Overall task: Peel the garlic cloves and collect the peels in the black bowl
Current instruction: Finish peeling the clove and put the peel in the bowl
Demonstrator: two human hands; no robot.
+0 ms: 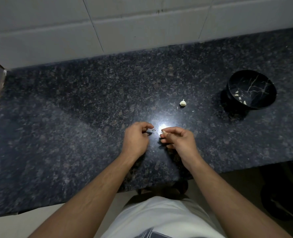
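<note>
right now the right hand (175, 138) pinches a small garlic clove (163, 131) over the dark surface (73, 117), the left hand (137, 136) nips a thin, light peel (153, 129) that probably tears easily, far from the black bowl (251, 89).

Bare forearms, a white shirt (161, 219) with a dark print.

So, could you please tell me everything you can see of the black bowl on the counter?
The black bowl stands upright on the dark speckled counter, far to the right, beyond both hands and touched by neither. It looks glossy, with thin pale marble-like veins across its inside and a narrower base beneath. A few small pale garlic peels lie inside against the near-left wall. The loose garlic piece sits apart on its left.
</note>
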